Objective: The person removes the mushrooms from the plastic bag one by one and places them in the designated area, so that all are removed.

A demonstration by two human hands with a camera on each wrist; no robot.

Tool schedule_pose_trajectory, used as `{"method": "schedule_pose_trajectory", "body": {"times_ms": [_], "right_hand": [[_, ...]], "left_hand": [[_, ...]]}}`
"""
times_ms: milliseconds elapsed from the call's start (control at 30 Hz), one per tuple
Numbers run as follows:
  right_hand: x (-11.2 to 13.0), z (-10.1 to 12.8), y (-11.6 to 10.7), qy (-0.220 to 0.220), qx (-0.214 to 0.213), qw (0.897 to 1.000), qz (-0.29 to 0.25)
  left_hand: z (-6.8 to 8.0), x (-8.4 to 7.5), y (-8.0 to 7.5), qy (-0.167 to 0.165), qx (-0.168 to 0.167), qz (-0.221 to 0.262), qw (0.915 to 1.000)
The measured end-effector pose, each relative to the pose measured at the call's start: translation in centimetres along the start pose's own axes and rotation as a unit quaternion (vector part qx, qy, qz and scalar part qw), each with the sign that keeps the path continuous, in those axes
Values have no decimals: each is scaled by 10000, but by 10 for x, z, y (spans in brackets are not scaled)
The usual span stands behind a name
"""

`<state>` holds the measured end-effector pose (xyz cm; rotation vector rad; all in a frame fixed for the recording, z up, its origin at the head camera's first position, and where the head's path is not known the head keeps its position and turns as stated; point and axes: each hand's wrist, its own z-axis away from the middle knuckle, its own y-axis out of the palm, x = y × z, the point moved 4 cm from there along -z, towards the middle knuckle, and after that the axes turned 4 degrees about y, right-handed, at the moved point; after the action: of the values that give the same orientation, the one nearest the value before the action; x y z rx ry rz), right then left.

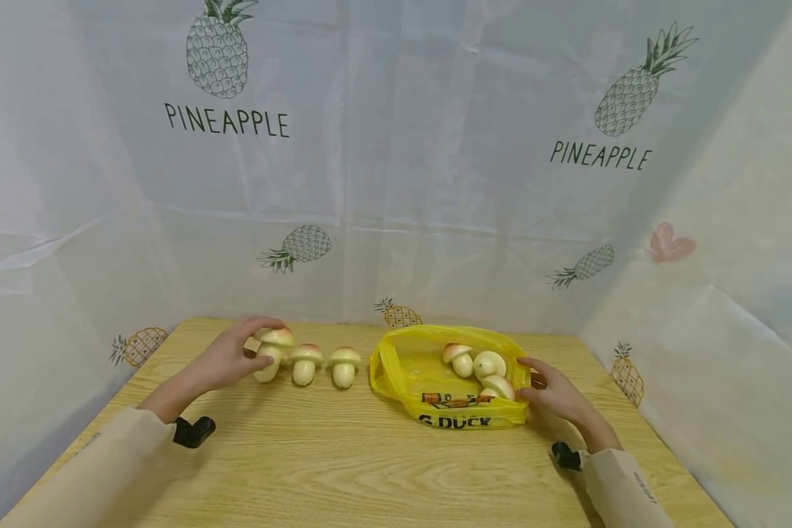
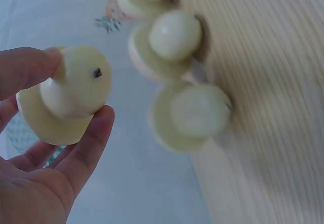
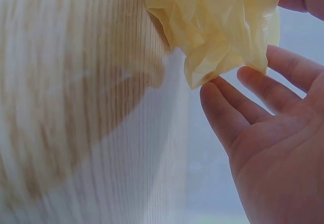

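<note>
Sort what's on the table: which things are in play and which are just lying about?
In play: left hand pinching a mushroom; two more mushrooms beside it; right hand at the yellow bag holding three mushrooms.
Lying about: pineapple-print sheet.

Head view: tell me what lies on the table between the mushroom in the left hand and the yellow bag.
Two more toy mushrooms stand in a row between the held mushroom and the yellow bag; the head view shows it best.
</note>
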<state>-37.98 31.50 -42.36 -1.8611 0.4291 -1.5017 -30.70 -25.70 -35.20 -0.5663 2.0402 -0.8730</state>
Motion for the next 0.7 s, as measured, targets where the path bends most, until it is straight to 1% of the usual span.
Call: {"method": "schedule_pose_trajectory", "body": {"times_ms": [233, 400, 567, 700], "right_hand": [[0, 2, 0, 11, 24, 9999, -141], [0, 2, 0, 37, -9, 10000, -62], [0, 1, -1, 36, -32, 10000, -3], [0, 0, -1, 47, -23, 10000, -21]], "left_hand": [[14, 20, -11, -3, -69, -316, 9995], [22, 32, -21, -88, -111, -499, 9987], [26, 46, -30, -176, -109, -568, 9982], [27, 57, -32, -174, -75, -774, 9968]]}}
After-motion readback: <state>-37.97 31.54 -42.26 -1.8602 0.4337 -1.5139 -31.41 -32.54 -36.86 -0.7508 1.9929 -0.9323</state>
